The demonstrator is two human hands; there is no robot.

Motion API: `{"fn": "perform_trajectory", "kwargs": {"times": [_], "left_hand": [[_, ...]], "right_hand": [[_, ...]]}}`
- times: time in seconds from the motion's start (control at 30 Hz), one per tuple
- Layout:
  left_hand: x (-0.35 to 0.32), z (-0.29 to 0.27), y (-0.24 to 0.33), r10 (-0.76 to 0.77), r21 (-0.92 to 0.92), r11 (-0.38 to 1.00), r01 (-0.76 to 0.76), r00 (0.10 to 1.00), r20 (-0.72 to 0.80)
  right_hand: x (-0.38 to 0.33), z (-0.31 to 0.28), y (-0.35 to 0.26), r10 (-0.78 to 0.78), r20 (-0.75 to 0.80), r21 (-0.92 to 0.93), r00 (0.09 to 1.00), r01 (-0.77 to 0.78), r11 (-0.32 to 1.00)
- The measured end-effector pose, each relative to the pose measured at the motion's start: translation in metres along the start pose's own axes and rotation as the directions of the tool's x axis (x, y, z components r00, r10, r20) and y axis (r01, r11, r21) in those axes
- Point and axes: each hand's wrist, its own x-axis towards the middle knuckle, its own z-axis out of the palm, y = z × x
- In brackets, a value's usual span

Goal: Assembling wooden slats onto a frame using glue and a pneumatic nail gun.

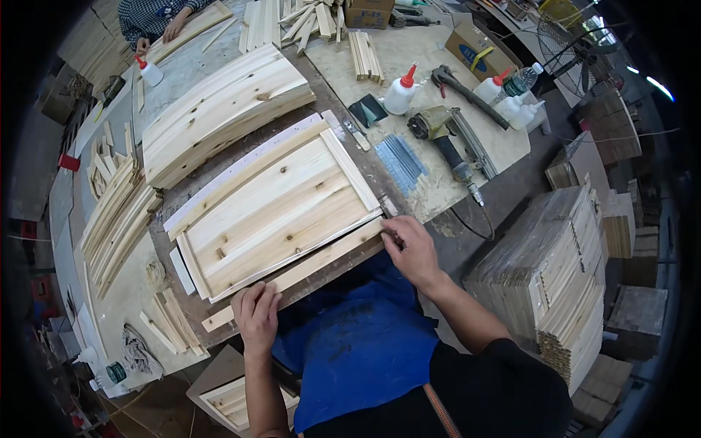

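Observation:
A knotty light-wood panel [292,208] lies on the bench in front of me, with thin strips framing its far, left and right sides. Along its near edge runs a narrow wooden strip [325,259], a dark gap between the two. My left hand [255,314] grips this strip towards its left end, fingers curled over it. At the other end, by the panel's near right corner, my right hand [410,250] pinches the strip between thumb and fingers.
Beyond the panel sits a stack of wide boards [226,109]. On the right bench are a nail gun [445,142], blue nail strips [401,164], a glue bottle [400,95] and a hammer [467,95]. Stacked panels [540,270] stand right. Across the bench, a person's hand [174,29] touches wood.

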Motion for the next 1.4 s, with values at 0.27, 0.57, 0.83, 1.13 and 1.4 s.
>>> {"fn": "perform_trajectory", "kwargs": {"times": [0.27,0.57,0.83,1.13,1.4], "left_hand": [[0.022,0.010,-0.012,-0.025,-0.032,0.999,0.025,1.000,0.019],[0.028,0.015,-0.018,-0.020,-0.061,0.998,0.019,1.000,-0.006],[0.044,0.021,-0.007,0.048,-0.098,0.994,-0.046,0.999,0.020],[0.054,0.030,0.004,0.093,-0.081,0.993,-0.085,0.991,0.097],[0.066,0.041,0.012,0.107,-0.104,0.990,-0.095,0.987,0.123]], "right_hand": [[0.018,0.010,0.005,-0.138,-0.049,-0.167,0.989,0.128,0.978],[0.024,0.008,0.014,-0.136,0.002,-0.205,0.991,0.133,0.970],[0.032,-0.001,0.020,-0.111,0.057,-0.185,0.992,0.119,0.976],[0.044,-0.038,0.035,0.020,-0.115,-0.128,0.993,-0.035,0.991],[0.091,-0.095,0.080,-0.126,-0.321,-0.487,0.939,-0.050,0.872]]}}
